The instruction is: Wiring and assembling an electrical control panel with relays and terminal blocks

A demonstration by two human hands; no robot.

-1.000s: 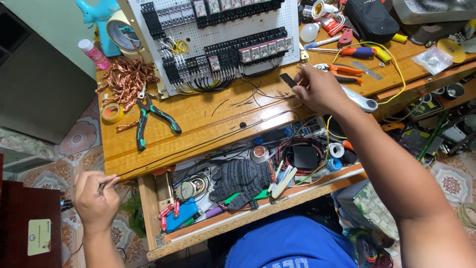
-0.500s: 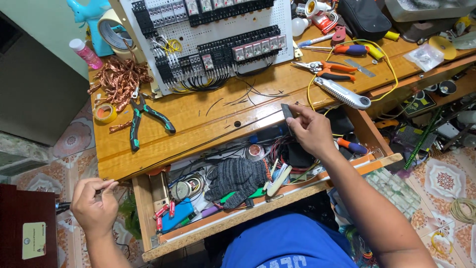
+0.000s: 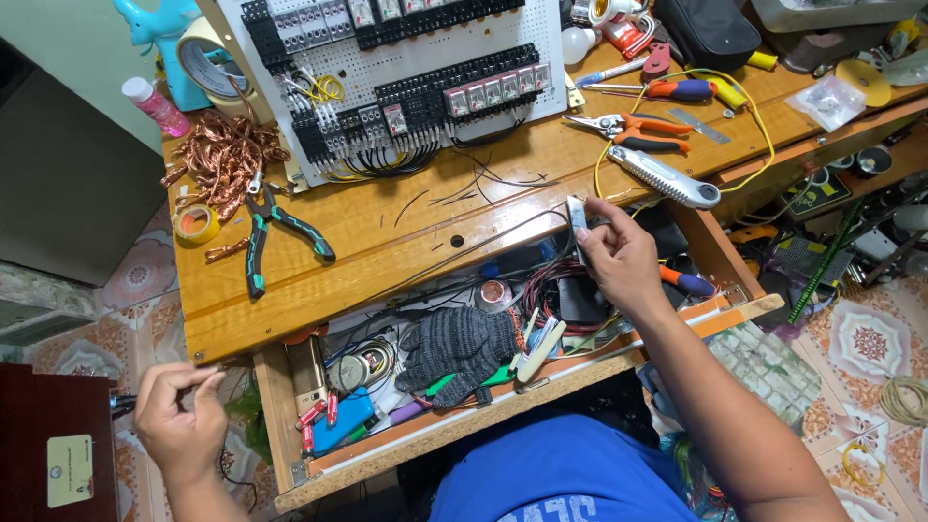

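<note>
My right hand [image 3: 623,261] hovers over the front edge of the wooden bench [image 3: 387,242] and pinches a small grey tool [image 3: 577,218] upright between thumb and fingers. From that tool a thin black wire [image 3: 425,266] stretches left across the bench edge to my left hand [image 3: 179,418]. The left hand is low beside the bench's left corner, its fingers closed on the wire's end. Below the right hand lies an open drawer [image 3: 464,420] crammed with tools, with a grey knitted glove [image 3: 454,343] on top.
A white perforated panel [image 3: 580,48] with black relays and wiring stands at the back. Copper wire scraps [image 3: 222,155], green-handled pliers [image 3: 275,232] and a yellow tape roll [image 3: 196,223] lie left. A utility knife [image 3: 662,176] and orange pliers [image 3: 628,130] lie right.
My right hand came off the bench top near the utility knife and drew back toward me with the grey tool. The left hand kept its grip low at the left.
</note>
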